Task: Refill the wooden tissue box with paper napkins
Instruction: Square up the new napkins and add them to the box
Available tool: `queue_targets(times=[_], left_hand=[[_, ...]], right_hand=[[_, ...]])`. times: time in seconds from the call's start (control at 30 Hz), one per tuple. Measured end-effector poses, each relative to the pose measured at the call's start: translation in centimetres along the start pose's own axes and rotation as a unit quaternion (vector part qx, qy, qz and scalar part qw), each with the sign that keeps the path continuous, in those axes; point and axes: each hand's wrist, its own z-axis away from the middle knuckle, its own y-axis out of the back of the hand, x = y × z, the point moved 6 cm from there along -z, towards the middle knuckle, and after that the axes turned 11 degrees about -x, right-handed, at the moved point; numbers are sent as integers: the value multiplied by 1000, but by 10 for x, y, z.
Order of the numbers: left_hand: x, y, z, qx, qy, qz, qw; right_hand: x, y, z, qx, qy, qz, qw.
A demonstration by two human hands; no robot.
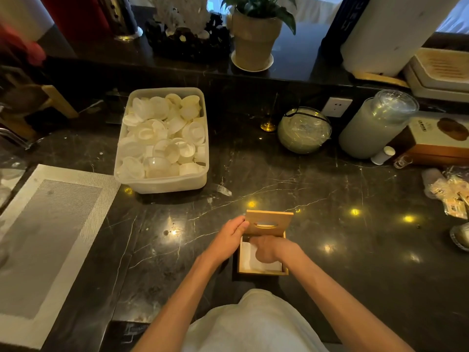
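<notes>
A dark marble counter [330, 237] fills the frame. Above centre-left, a plastic tub [162, 182] is heaped with white cups. At lower centre, the wooden tissue box [261, 271] stands open with white napkins [250, 257] inside. The right hand [272, 248] presses on them, fingers hidden. The left hand [229, 238] pinches the raised lid [269, 222].

Dark marble counter [330, 224] bears wooden tissue box [264, 271], plastic tub [162, 182], placemat [50, 224]

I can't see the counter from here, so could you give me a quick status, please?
Left hand holding lid up. Right hand pressing napkins in wooden box. Nothing obstructing.
</notes>
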Motion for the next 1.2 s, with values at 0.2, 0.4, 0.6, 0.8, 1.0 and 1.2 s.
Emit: queue_targets(times=[0.2,0.4,0.6,0.8,1.0,1.2], left_hand=[[-4,0,-1,6,2,-10,1000],[-1,0,0,4,-4,-8,1000],[1,0,2,-6,-13,1,1000],[2,0,1,-6,-20,-7,1000],[0,0,1,-10,-3,-1,1000],[-14,-13,13,-30,27,-15,999]], right_hand=[[0,-1,5,16,26,-22,999],[0,-3,1,27,25,-12,999],[0,-1,-5,37,39,-31,998],[-1,-6,-6,42,53,-34,997],[-6,-5,-2,51,59,-21,997],[9,-8,30,135,114,-94,980]])
